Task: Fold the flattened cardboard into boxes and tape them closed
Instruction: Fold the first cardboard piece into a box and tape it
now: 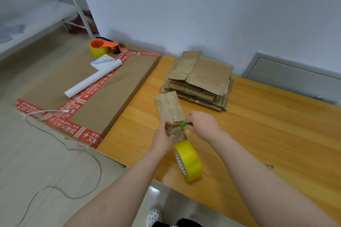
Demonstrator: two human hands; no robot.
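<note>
One small, tape-wrapped cardboard box (169,105) lay on the wooden table (276,134) as your left hand (162,140) gripped its near end and your right hand (203,125) pinched a small green tool (186,124) against the tape. Light and stiff but easily crushed, it seemed best held by its edges. One loose yellow tape roll (191,164) stood beside it; one stack of flattened cardboard (203,79) waited behind.

left hand (163,139) and right hand (203,125) on bare forearms (258,171), white black-dotted shoe (154,215), dark clothing below (184,224)

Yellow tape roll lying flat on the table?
No, the yellow tape roll stands on its edge on the table.
</note>
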